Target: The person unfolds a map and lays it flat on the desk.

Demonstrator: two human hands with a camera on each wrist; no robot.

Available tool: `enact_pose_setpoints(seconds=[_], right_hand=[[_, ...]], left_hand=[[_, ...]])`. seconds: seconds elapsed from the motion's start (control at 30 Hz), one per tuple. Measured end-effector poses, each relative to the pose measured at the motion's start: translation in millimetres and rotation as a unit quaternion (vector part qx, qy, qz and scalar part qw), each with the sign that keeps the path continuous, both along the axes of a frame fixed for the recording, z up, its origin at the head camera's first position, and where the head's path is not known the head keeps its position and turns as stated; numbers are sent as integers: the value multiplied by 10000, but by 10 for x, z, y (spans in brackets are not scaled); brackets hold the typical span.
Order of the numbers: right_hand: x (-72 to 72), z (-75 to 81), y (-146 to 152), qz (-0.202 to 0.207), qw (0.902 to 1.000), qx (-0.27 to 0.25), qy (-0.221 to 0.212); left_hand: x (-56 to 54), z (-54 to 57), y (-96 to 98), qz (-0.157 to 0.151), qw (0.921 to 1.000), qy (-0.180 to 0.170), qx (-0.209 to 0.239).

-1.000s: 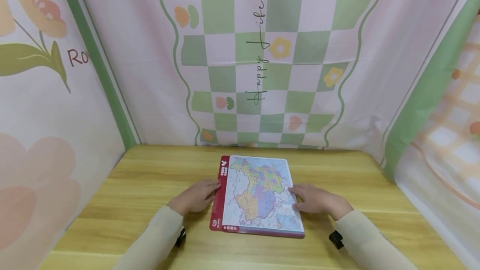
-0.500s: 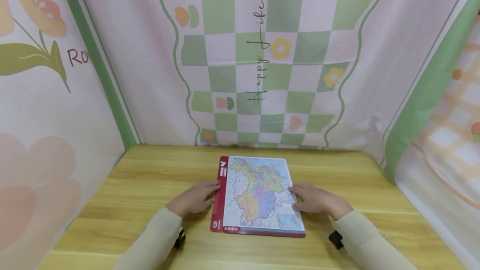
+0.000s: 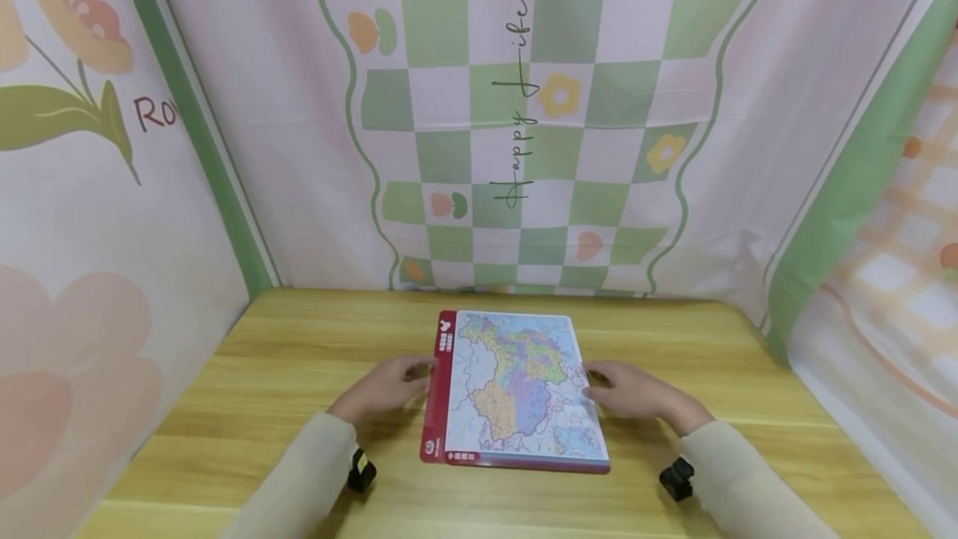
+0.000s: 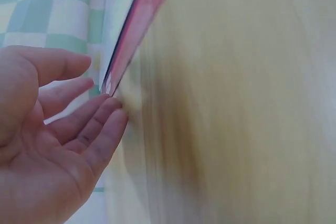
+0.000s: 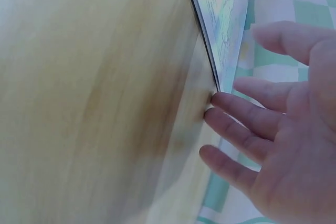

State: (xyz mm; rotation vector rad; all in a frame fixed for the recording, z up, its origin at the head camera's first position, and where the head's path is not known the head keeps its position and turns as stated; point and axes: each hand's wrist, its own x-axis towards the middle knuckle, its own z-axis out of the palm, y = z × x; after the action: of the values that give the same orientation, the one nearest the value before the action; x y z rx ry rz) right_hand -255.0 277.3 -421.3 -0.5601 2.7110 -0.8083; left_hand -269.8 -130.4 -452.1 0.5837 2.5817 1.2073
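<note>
A flat map board (image 3: 516, 389) with a red left band and a coloured map lies on the wooden table (image 3: 247, 389). My left hand (image 3: 385, 389) is at the board's left edge with relaxed fingers; in the left wrist view its fingertips (image 4: 113, 109) sit at the red edge (image 4: 137, 22). My right hand (image 3: 632, 391) is at the board's right edge. The right wrist view shows its straight fingers (image 5: 236, 108) touching the corner of the board (image 5: 212, 24). Neither hand curls round the board.
Printed fabric walls stand behind and on both sides: a green-and-white checked panel (image 3: 524, 115) behind, floral panels left (image 3: 75, 190) and right (image 3: 898, 256). Bare wood runs on each side of the board. Black wrist devices (image 3: 362, 470) show on both sleeves.
Both hands have lifted slightly and drawn back a little from the board's edges. The board has stayed in place.
</note>
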Motion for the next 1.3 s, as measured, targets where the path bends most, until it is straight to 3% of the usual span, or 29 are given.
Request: enact_pose_setpoints(seconds=[0.23, 0.33, 0.53, 0.67, 1.03, 1.23, 1.3], right_hand=[[-22, -33, 36, -268, 9991, -336, -43], [-22, -43, 33, -397, 9981, -459, -57], [-21, -70, 4, -541, 9958, -728, -135], [-22, -78, -15, -542, 9952, -806, -135], [-16, -68, -23, -758, 9940, -795, 9], [-26, -101, -33, -985, 9885, -1141, -102], [-33, -112, -40, -1030, 9861, -1296, -146]], left_hand=[[-14, 47, 7, 511, 9948, -581, 665], [-36, 45, 2, 652, 9884, -923, 1014], [-82, 12, 16, 657, 9735, -1436, 1656], [-90, 12, 43, 723, 9671, -1556, 1876], [-105, -8, 96, 1329, 9496, -1793, 2201], [-115, -13, 112, 1552, 9397, -1910, 2376], [-111, -6, 119, 1582, 9396, -1885, 2378]])
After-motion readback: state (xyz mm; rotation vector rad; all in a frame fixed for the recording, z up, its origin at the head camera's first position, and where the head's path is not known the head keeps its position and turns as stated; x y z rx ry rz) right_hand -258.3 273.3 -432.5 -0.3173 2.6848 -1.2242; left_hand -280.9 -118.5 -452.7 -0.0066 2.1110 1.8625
